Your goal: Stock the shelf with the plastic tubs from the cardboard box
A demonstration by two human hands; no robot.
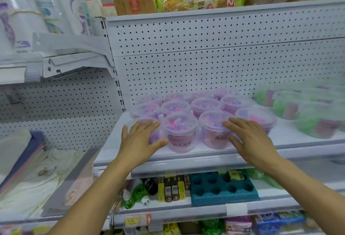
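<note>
Both hands are loose, fingers straight, gripping nothing: left hand [140,140] against the front-left tub, right hand [250,139] against the front-right ones. The clear plastic tubs of pink and purple beads [180,132] sit clustered in rows on the white metal shelf [205,153], green-filled clear tubs [315,120] off to their right.

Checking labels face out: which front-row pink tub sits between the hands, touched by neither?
The second front tub from the left, with its handwritten label fully visible; neighbours either side are partly covered by hands.

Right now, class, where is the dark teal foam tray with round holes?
In the head view, the dark teal foam tray lies on the shelf below the pink-filled clear plastic tubs, right of the yellow and brown boxes.
</note>
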